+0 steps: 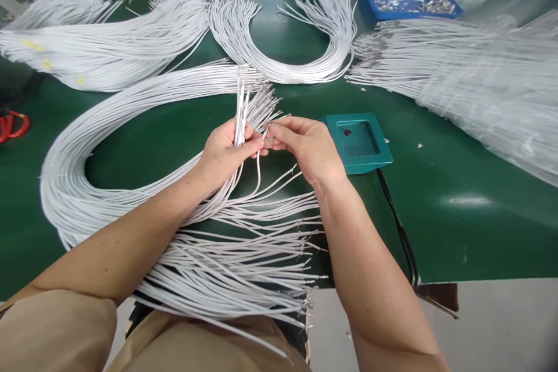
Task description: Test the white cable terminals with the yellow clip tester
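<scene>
My left hand (231,148) is closed around a small bunch of white wires (240,107) whose ends point up and away from me. Its thumb and finger also pinch one separate wire near the tip. Fingertips of my right hand (305,142) are pressed together at that same wire's end, touching my left fingertips; the tip itself is too small to make out. Around my hands curves a large loop of white wires (65,186), with one set of ends behind my left hand and the other fanned out (244,267) toward the table's front edge.
A teal device (364,142) with a black cable sits right of my right hand. More white wire bundles (300,72) lie behind, plastic-covered wires (488,81) at right. A blue tray (414,0) holds small metal parts. Red-handled scissors (15,125) lie far left.
</scene>
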Demonstrator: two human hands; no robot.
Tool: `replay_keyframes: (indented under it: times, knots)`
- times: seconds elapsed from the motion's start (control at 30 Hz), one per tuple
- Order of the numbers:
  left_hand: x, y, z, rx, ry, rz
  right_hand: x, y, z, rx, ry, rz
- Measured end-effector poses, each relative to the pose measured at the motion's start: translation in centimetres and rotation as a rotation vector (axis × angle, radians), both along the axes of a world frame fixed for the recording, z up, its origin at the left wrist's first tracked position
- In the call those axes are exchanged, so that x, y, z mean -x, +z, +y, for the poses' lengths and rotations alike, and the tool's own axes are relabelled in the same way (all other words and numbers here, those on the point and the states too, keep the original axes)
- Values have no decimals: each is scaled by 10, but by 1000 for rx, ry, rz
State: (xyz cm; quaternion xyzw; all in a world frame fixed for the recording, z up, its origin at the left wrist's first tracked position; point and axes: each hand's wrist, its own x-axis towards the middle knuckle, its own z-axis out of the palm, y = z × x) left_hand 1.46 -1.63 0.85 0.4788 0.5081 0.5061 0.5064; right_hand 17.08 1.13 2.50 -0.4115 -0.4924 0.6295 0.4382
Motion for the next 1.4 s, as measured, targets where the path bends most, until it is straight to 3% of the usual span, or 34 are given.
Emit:
replay_keyframes:
  times: [0.13, 0.23, 0.37, 0.57, 1.2, 1.4]
  knots:
    - [1, -1, 0, -32, 32, 46, 1, 2, 0, -43, -43, -171]
    - [1, -1, 0, -66, 38, 49, 0, 3, 0, 27, -22, -233]
    - [1, -2, 1, -71, 34, 6, 0, 6, 0, 3, -52, -139]
    - [1, -3, 2, -85, 25, 28, 1, 4, -1, -89, 94, -87]
    - [4, -2, 1, -79, 84, 172, 1, -5, 2, -64, 19, -70]
    - [5, -6, 2, -112, 78, 170, 0, -3, 2, 56, 42, -29]
